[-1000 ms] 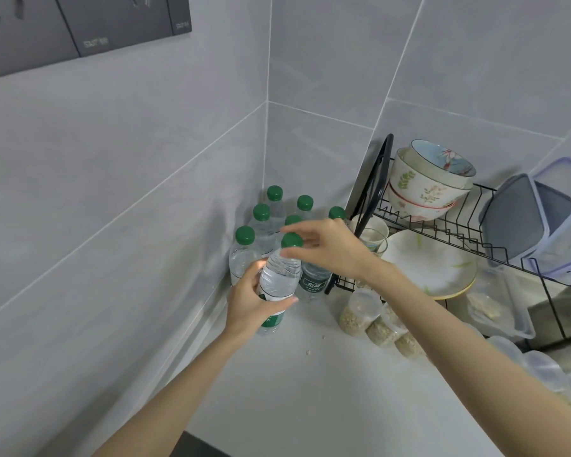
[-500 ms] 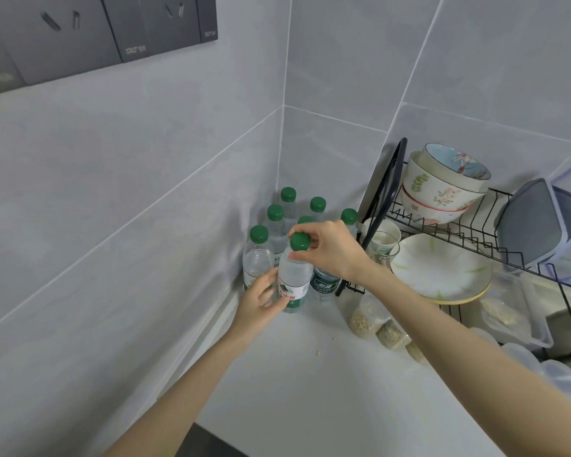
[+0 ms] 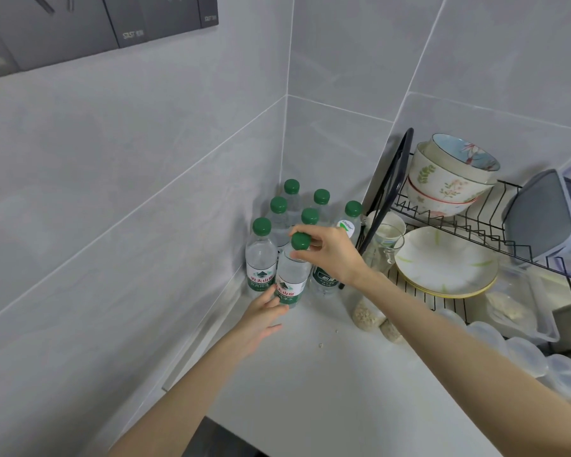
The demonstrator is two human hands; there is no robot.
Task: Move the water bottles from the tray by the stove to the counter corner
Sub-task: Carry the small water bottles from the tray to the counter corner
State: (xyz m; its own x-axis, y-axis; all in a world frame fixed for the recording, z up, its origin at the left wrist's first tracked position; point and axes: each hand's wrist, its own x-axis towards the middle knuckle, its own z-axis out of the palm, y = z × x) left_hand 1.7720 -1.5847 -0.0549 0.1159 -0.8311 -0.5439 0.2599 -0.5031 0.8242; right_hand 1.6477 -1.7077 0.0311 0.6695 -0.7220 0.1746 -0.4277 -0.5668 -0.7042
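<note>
Seven clear plastic water bottles with green caps [image 3: 279, 222] crowded the tiled corner of the white surface [image 3: 310, 374], the rear ones mostly hidden behind those in front. The front bottle [image 3: 290, 282] stood upright on the surface, touching its neighbours. The right hand [image 3: 330, 255] had its fingers [image 3: 302, 230] closed around that bottle's cap. The left hand [image 3: 261, 319] lay loosely open, fingertips touching the label low down. Three patterned bowls [image 3: 449, 179] were stacked on the black wire rack [image 3: 475, 225], cut off at the right.

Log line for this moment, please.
placing | right hand on front bottle cap | left hand at its base | bottle on counter corner
</note>
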